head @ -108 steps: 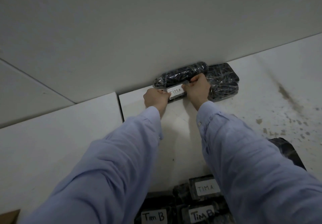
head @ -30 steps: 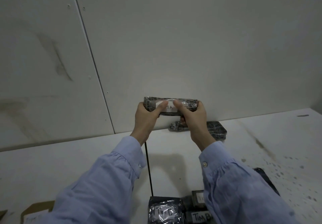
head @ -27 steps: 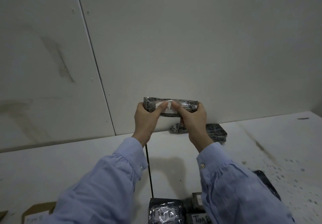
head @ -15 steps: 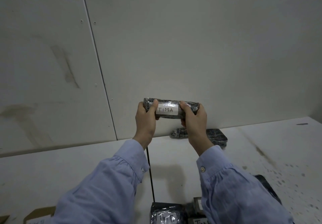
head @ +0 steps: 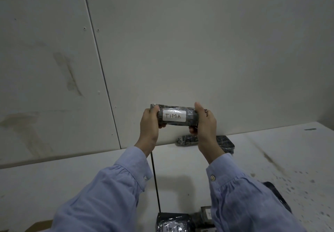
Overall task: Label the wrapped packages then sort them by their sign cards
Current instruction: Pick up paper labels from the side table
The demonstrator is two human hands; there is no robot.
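I hold a dark plastic-wrapped package point(head: 189, 119) up in front of the wall, its white label point(head: 174, 115) reading "TIM A" facing me. My left hand point(head: 150, 123) grips its left end and my right hand point(head: 205, 125) grips its right end. Two more dark wrapped packages point(head: 225, 142) lie on the white table by the wall, partly hidden behind my right wrist. Labelled packages point(head: 173, 222) sit at the bottom edge, one label partly readable as "Tim".
The white table point(head: 271, 159) runs up to a pale panelled wall and has a dark seam down its middle. Stains speckle its right side. A dark wrapped item point(head: 278, 195) shows past my right sleeve. A cardboard corner point(head: 38, 226) peeks in at the bottom left.
The package was lifted off the pile at the wall and raised. My thumbs slid off the label towards the ends, uncovering the writing.
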